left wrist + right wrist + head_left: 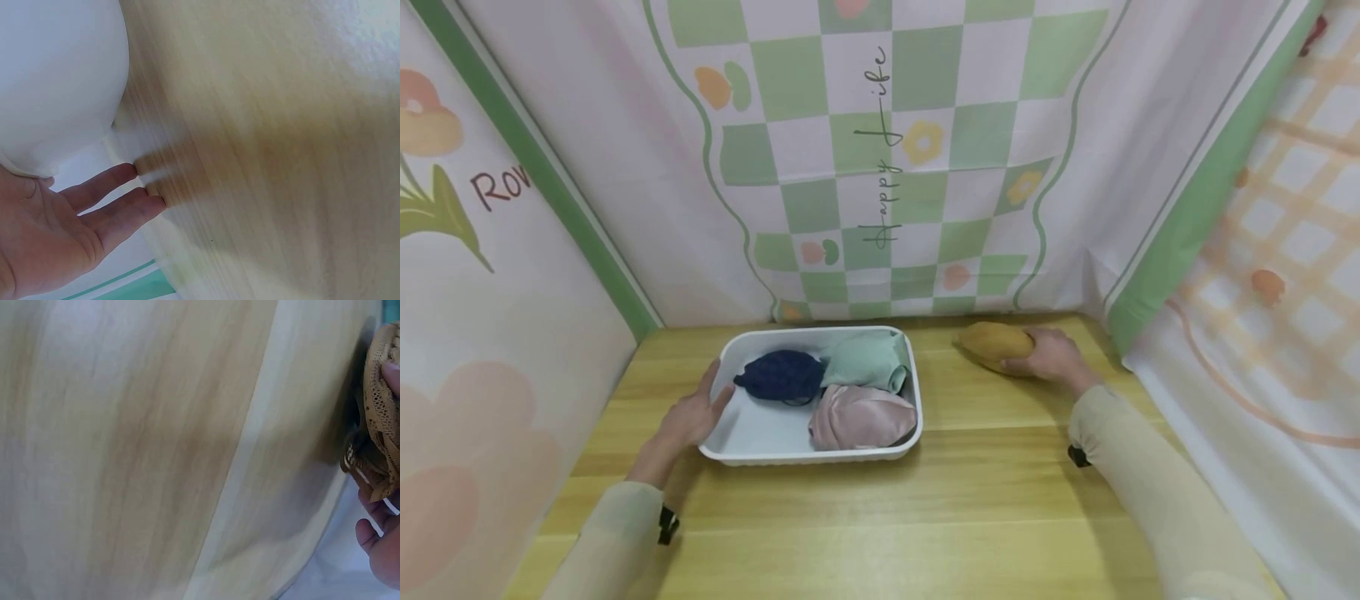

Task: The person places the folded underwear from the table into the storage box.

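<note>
My left hand point(688, 417) rests at the left end of a white tray point(808, 457), its thumb over the rim. In the left wrist view its fingers point(125, 222) extend loosely beside the tray wall. Inside the tray lie a folded navy garment point(782, 375), a rolled mint-green garment point(865, 360) and a shiny pink garment point(865, 418). To the tray's right, my right hand point(1052, 358) grips one end of a folded mustard bra point(996, 344) on the table. Lace trim shows on this bra point(381, 406) in the right wrist view; part of the hand is out of frame.
The wooden table point(880, 533) reaches back to a hanging cloth point(917, 192) with green checks. Printed cloth walls also stand on the left point(482, 333) and right point(1262, 350). Bare tabletop lies between the tray and the bra.
</note>
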`<move>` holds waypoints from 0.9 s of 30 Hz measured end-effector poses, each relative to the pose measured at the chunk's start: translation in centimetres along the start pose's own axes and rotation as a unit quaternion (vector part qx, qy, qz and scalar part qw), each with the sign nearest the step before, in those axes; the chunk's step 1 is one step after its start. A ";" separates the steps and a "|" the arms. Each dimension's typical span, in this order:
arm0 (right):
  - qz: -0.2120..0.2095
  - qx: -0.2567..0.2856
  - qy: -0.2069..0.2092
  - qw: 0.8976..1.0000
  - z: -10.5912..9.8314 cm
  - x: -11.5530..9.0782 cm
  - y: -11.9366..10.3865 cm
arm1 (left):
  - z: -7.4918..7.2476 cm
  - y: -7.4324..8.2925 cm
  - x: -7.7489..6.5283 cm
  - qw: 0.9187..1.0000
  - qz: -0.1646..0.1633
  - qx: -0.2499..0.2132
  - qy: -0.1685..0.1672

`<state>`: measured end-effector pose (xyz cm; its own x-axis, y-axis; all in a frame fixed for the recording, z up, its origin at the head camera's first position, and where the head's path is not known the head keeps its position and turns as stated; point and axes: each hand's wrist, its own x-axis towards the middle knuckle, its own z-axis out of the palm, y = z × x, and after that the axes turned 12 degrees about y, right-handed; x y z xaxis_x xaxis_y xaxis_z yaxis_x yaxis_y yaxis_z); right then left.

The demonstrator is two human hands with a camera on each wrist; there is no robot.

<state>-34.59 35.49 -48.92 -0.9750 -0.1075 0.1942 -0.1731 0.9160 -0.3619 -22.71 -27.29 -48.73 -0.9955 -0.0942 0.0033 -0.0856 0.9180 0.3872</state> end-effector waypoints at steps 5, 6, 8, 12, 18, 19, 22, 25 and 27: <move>-0.001 -0.046 -0.027 0.999 0.8 0.6 0.2 | 0.0 -0.1 0.1 1.000 -0.002 0.001 0.000; 0.000 -0.053 -0.033 0.998 0.9 0.8 0.2 | 0.0 -0.1 0.1 1.000 -0.001 0.001 -0.001; -0.002 -0.059 -0.043 0.997 1.1 0.9 0.2 | 0.0 -0.1 0.1 1.000 -0.002 0.001 -0.001; -0.005 -0.057 -0.047 0.997 1.3 1.0 0.1 | 0.0 -0.1 0.1 1.000 -0.001 0.002 0.000; -0.029 -0.045 -0.008 0.999 1.4 0.8 -0.3 | -0.1 0.0 0.0 1.000 0.000 0.002 0.001; -0.035 -0.042 0.003 0.998 1.4 0.8 -0.4 | -0.1 0.0 0.0 1.000 0.000 0.001 0.001; -0.051 -0.035 0.027 0.998 1.6 0.8 -0.4 | -0.2 0.1 0.0 1.000 -0.001 0.002 0.002; -0.057 -0.026 0.035 0.997 1.8 0.8 -0.3 | -0.2 0.1 0.0 1.000 0.001 0.001 0.001; -0.056 -0.022 0.034 0.998 2.0 0.9 -0.2 | -0.1 0.1 0.0 1.000 0.001 0.001 -0.001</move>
<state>-35.68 34.48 -50.50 -0.9379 -0.1851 0.2933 -0.2729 0.9159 -0.2945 -22.67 -27.27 -48.58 -0.9958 -0.0917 0.0029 -0.0835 0.9189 0.3855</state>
